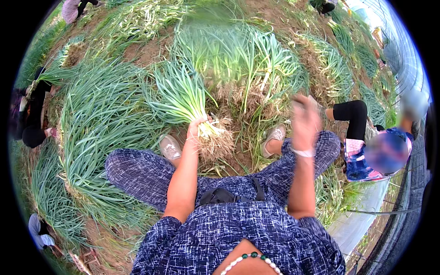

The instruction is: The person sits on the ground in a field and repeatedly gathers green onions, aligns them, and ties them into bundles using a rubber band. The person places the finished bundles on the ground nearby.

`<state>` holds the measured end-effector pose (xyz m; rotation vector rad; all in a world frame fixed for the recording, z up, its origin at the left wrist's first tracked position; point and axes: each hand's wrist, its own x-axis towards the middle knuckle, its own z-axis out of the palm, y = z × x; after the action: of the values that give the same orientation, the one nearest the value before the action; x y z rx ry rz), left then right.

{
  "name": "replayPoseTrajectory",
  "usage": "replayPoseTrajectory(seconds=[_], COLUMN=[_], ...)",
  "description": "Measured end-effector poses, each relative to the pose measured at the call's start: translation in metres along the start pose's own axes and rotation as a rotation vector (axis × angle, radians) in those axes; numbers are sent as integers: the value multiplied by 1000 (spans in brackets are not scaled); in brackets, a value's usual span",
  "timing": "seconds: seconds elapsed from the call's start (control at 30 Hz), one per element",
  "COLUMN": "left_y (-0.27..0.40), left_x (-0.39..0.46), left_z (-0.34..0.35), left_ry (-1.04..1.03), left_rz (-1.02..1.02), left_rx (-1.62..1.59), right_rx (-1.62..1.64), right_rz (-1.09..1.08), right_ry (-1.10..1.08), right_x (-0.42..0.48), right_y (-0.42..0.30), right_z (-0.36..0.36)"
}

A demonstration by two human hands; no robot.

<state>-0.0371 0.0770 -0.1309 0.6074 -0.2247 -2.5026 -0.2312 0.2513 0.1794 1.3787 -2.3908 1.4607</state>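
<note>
My left hand (199,125) is closed round the white stems of a bunch of green onions (187,92), just above their tangled roots. The green leaves fan out up and to the left, and the brown roots hang over the soil between my shoes. My right hand (307,115) is raised over my right knee, blurred by motion; its finger position is unclear, and I see no onion in it. In front of me lies a heap of green onions (223,58), their roots towards me.
Long rows of pulled green onions (103,99) cover the ground at left. A person in a patterned top (354,158) is close on my right. Other people (34,106) are at the left rim. Dark netting (398,206) and plastic sheeting (357,216) run along the right.
</note>
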Motion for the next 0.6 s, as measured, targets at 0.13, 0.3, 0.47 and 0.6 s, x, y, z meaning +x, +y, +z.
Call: replayPoseTrajectory(seconds=[0.13,0.3,0.47,0.6], left_y=[2,-27,-5,-13], left_x=[-18,13,-50,-40], left_z=[10,96,20,42], left_ry=[27,-207,119,101], left_rz=[62,-129,-11,-41], left_rx=[63,121,72,27], right_rx=[-192,304,369,-139], right_rz=[326,858,365,-282], right_ry=[-685,-428,-493,-373], right_x=[16,37,21,23], right_y=[101,320,118,57], right_z=[208,302,279,214])
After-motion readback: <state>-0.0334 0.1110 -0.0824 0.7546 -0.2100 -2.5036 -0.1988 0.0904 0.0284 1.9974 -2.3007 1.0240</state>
